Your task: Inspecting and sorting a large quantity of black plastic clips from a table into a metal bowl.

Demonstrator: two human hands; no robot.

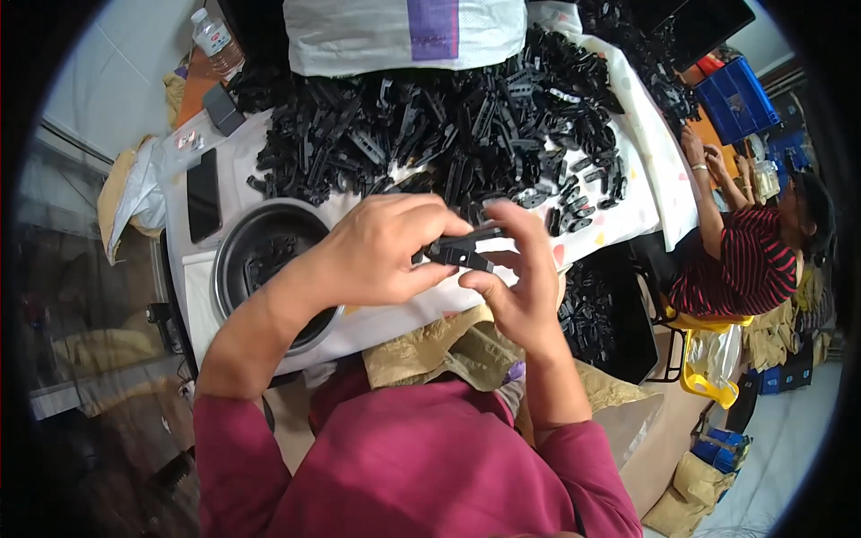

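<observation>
Over the near edge of the table, both my hands hold one small black plastic part (465, 255). My left hand (386, 247) pinches its left end between thumb and fingers. From the other side, the fingers and thumb of my right hand (522, 287) close round its right end. A heap of similar black plastic parts (430, 125) spreads across the table just beyond my hands. Left of my left forearm stands a round metal bowl (226, 240) with small black pieces (269, 258) inside, partly hidden by that arm.
A white sack (359, 40) lies behind the heap. At the left are a phone (204, 195), a dark grey box (222, 109) and a water bottle (217, 43). More black parts (592, 314) sit low at the right. Another person (744, 255) works at the far right, near a blue crate (737, 100).
</observation>
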